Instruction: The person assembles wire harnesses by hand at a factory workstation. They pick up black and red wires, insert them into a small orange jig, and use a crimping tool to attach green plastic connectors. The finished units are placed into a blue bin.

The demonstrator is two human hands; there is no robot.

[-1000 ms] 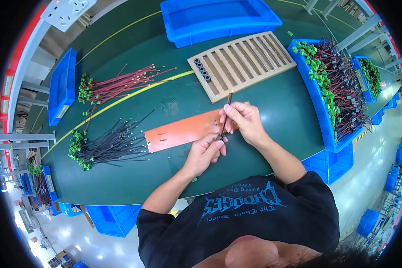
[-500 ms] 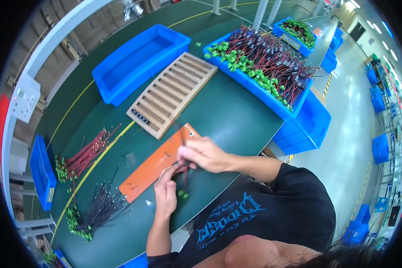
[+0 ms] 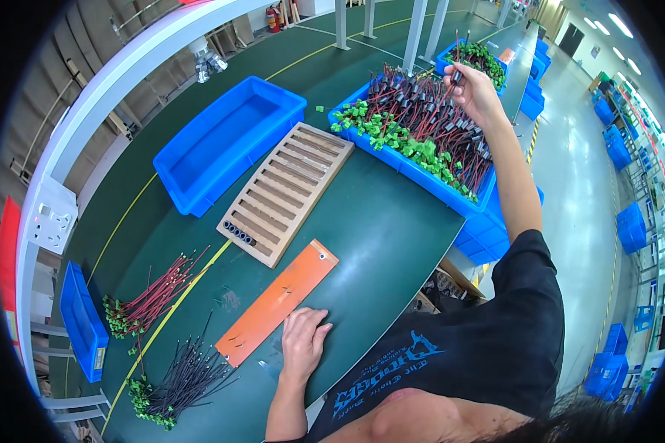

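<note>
- Left hand [image 3: 303, 343]: on the worktop [image 3: 377, 229] near its near edge, just beside the orange strip [image 3: 277, 303]. Fingers loosely bent, thumb apart, nothing seen in their hold; underside hidden.
- Change: half a second ago both hands met at the strip around one piece; now they are well apart, and the right has gone out alone.
- Left end of worktop: black wire bundle [image 3: 188, 384] nearer, red wire bundle [image 3: 159, 292] beyond it, both with green connectors.
- Past the strip: slotted wooden tray [image 3: 305, 203], black rings [image 3: 239, 232] lined up in the slot at its near-left end. Blue tub [image 3: 185, 173] beside its left long side.
- Worktop's right edge: blue bin [image 3: 403, 168], heaped with red and black wires, green connectors along its front rim.
- Right hand [image 3: 473, 92]: raised at the bin's back right; height above the heap cannot be judged. Fingers pinched closed on a wire piece [image 3: 457, 76] with a dark sleeve.
- Judgement: the two-handed handling of this piece appears over; it is now in one-handed transfer beside similar pieces.
</note>
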